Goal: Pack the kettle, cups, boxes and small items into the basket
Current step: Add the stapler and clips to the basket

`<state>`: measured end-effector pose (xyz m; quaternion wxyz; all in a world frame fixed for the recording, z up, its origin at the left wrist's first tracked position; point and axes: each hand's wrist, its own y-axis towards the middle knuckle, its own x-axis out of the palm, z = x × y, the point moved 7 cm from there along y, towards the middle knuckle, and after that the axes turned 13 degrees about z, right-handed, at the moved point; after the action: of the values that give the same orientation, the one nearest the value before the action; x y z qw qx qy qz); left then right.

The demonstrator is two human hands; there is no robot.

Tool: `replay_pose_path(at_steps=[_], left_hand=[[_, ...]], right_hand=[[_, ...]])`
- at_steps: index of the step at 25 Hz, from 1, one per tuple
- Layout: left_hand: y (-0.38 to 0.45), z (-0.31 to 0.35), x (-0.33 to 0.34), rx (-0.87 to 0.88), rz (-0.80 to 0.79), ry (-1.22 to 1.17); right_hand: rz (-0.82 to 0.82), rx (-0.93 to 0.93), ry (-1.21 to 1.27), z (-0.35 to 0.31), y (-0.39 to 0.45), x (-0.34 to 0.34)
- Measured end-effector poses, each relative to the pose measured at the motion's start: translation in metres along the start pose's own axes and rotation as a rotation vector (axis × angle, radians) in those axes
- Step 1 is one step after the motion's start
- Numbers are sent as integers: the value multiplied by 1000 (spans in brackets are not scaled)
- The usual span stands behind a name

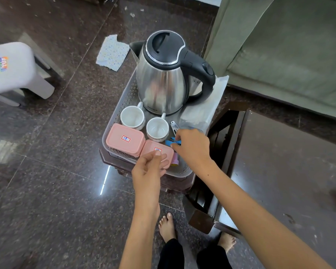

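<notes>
A perforated grey basket (124, 98) rests on a dark brown stool. Inside it stand a steel kettle (161, 82) with a black lid and handle, two white cups (132, 117) (157, 129), two pink lidded boxes (125, 139) (153, 150), a metal nail clipper (174, 127) and a folded white cloth (204, 101). My right hand (192, 146) pinches a small blue item (171, 142) inside the basket, beside the second cup. My left hand (149, 169) hovers over the nearer pink box with loosely curled fingers, holding nothing. A small pink and yellow item (175, 161) peeks out beside that box.
A dark glossy table (291, 171) stands to the right, a green sofa (289, 45) behind it. A white plastic stool (14, 70) is at the left, and a patterned cloth (113, 52) lies on the granite floor. My bare feet (167, 226) are below the basket.
</notes>
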<state>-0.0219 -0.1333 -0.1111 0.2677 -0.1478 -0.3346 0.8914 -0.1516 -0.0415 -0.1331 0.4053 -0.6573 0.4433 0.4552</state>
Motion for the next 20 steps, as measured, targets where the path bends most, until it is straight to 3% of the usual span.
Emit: replay_pose_path(at_steps=[6,10,15,20], left_hand=[[0,-1,1,7,-11,-4],[-3,-4,3,2,-21,3],[-5,-5,3,40,-20,31],[-7,-6,4,64,-21,43]], right_hand=[[-39,-195,135,2,-6,10],[-128,-226,51,1,-5,15],[-20,-214,-53,3,-6,5],[62,-150,68,9,-14,-6]])
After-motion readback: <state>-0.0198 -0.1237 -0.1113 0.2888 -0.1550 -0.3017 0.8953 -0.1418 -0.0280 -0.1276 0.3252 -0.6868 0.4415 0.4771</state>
